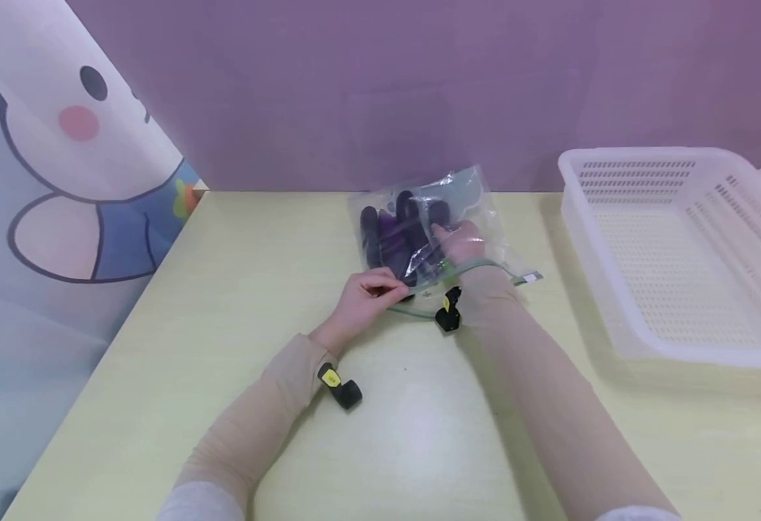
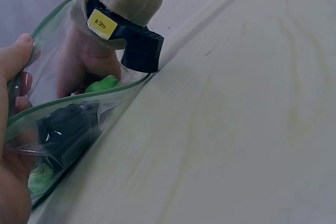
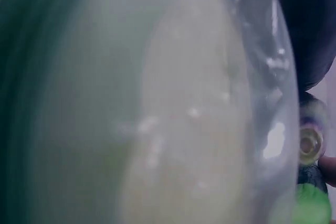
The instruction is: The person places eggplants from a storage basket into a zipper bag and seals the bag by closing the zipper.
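A clear zip bag with a green zip edge lies at the back of the table, its mouth toward me. Several dark purple eggplants sit inside it. My left hand pinches the bag's mouth at its left side, thumb against fingers. Through the opening, my right hand reaches in up to the wrist and grips an eggplant with a green cap. In the right wrist view the blurred bag film hides most of that hand; a fingertip shows beside a green cap.
A white perforated plastic basket stands on the right of the table. Behind the table rises a purple backdrop, and a cartoon-printed cloth hangs at left. Each wrist wears a small black camera.
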### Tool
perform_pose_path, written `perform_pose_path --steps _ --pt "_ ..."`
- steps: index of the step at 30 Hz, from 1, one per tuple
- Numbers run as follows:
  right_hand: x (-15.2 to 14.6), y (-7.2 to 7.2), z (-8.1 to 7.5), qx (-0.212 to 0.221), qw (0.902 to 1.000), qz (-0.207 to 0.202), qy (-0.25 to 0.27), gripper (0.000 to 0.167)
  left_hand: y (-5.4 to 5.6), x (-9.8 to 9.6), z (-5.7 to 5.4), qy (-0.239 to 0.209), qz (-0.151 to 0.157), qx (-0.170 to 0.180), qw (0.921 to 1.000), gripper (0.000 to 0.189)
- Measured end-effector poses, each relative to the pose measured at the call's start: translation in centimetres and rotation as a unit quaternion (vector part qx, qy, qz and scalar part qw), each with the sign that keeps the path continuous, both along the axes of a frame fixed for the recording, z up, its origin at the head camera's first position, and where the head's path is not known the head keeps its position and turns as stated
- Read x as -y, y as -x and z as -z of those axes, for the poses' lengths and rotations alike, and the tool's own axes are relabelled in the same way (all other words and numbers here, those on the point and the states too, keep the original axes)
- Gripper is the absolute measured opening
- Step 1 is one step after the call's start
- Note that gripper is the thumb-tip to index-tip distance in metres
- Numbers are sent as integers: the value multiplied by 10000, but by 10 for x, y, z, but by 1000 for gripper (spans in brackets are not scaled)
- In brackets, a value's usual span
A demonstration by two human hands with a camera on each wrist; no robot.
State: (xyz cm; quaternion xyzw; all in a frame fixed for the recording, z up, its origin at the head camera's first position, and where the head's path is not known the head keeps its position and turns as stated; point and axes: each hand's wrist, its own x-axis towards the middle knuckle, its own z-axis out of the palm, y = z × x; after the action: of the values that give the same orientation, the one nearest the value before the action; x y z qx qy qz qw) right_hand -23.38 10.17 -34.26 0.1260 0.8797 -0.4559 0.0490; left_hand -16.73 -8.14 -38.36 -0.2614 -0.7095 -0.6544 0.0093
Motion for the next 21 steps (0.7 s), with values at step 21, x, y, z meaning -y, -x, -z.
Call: perform_pose_path --steps 21 --pt "-7 16 5 558 9967 -285 -513 70 0 -1 0 -1 6 -78 10000 8"
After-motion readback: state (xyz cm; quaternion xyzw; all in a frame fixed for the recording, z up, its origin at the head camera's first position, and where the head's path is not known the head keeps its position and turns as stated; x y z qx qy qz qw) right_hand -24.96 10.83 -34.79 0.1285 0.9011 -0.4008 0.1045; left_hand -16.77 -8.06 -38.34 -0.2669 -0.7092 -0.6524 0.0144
